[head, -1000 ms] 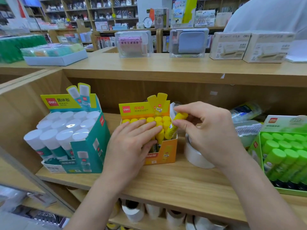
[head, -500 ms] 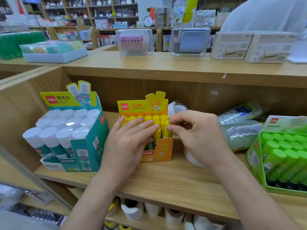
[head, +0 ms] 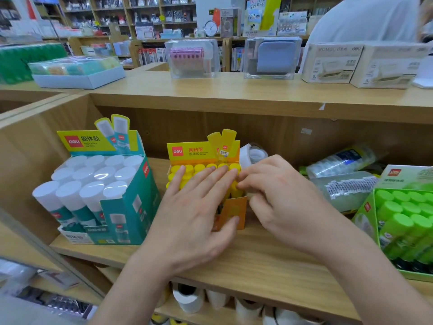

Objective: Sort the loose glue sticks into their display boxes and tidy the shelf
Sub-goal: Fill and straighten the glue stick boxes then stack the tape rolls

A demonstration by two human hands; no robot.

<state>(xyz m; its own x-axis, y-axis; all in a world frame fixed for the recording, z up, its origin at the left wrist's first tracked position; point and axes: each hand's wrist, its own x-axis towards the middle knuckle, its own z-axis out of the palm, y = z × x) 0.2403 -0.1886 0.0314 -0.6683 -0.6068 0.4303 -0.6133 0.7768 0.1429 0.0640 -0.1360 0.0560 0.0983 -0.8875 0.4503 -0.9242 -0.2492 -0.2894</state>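
An orange display box [head: 234, 211] of yellow-capped glue sticks [head: 187, 170] stands mid-shelf. My left hand [head: 194, 214] lies flat over the stick tops with straight fingers, its thumb against the box front. My right hand [head: 281, 195] is at the box's right side. Its bent fingertips touch the sticks at the right rear corner, and its thumb hangs beside the box wall. A teal box [head: 131, 207] of white-capped sticks [head: 93, 174] stands to the left. A green box [head: 365, 207] of green-capped sticks [head: 403, 207] stands to the right.
A tape roll [head: 253, 153] sits behind the orange box. Clear plastic packs [head: 344, 186] lie between it and the green box. The wooden shelf [head: 257, 261] has white rolls [head: 187, 299] on the level below. Boxed goods line the top counter, and a person in white [head: 365, 19] stands behind it.
My right hand pushed the yellow glue stick it held down into the orange box's right side. The left hand slid further back over the stick tops.
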